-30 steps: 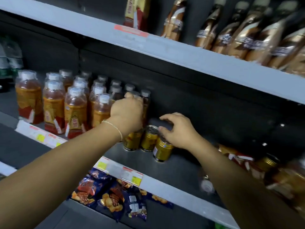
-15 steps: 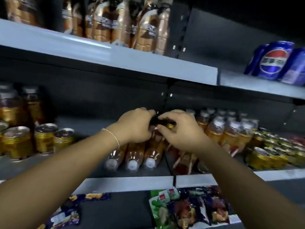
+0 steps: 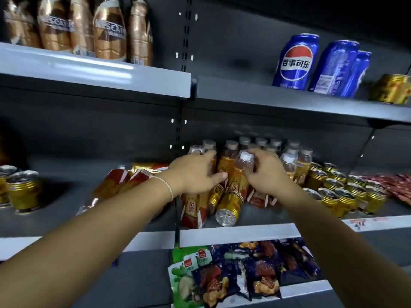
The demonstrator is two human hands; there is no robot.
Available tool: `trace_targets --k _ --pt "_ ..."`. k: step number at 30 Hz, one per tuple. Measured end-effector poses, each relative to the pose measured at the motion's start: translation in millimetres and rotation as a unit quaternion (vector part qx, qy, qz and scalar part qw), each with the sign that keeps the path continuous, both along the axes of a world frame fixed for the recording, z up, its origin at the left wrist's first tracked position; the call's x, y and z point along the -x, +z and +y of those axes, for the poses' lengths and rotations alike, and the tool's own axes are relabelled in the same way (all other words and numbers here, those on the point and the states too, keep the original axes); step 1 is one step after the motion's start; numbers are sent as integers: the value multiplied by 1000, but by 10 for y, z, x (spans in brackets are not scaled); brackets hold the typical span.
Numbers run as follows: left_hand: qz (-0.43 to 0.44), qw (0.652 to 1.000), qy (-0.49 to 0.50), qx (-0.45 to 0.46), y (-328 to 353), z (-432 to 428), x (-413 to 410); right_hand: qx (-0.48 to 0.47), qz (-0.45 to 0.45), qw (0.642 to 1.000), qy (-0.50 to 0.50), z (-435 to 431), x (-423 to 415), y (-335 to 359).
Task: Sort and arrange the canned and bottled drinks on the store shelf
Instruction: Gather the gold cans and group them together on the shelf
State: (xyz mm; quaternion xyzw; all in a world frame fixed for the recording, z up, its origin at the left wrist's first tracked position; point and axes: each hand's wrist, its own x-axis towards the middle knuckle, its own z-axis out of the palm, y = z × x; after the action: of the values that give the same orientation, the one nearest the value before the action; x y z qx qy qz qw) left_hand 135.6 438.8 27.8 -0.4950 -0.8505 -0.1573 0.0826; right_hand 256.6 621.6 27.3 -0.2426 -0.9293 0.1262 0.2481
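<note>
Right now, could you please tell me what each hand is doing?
Left hand: open, fingertips touching a standing bottle.
Right hand: gripping a white-capped bottle.

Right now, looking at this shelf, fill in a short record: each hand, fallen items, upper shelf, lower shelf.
Left hand: touching the standing tea bottles
Right hand: pinching a white-capped bottle near its cap
Fallen: gold can on its side near the shelf edge; toppled bottles to its left
Upper shelf: Pepsi cans, coffee bottles
Lower shelf: snack packs
</note>
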Motion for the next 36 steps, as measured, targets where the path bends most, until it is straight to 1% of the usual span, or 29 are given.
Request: trace_targets --k 4,6,10,16,19,22,27,30,32,34,36 --pt "42 998 36 28 -33 77 -48 51 -32 998 -11 229 187 -107" --pt "38 997 52 38 -36 94 -48 43 -35 998 -12 284 291 -125" --pt "-4 996 67 63 -82 81 -58 15 -49 999 0 331 451 -155" --pt "16 996 55 74 -43 43 -40 1 -56 998 -31 356 472 -177" --pt "19 994 59 86 -11 -3 -51 19 -64 997 -35 395 399 -205" --pt "33 993 60 96 -47 -57 -76 48 -37 998 -28 392 328 -236" --pt "42 995 71 49 -98 -197 -91 66 27 997 -12 316 160 -223" --pt "76 993 85 31 -132 -276 -117 30 69 997 -3 234 51 -70" --pt "98 990 99 14 -89 -328 -131 -10 108 994 17 146 -5 49" --pt "106 988 109 -14 -12 -395 -128 -51 146 987 38 15 -58 128" --pt "106 987 120 -35 71 -483 -115 -68 176 980 63 -149 -98 168"
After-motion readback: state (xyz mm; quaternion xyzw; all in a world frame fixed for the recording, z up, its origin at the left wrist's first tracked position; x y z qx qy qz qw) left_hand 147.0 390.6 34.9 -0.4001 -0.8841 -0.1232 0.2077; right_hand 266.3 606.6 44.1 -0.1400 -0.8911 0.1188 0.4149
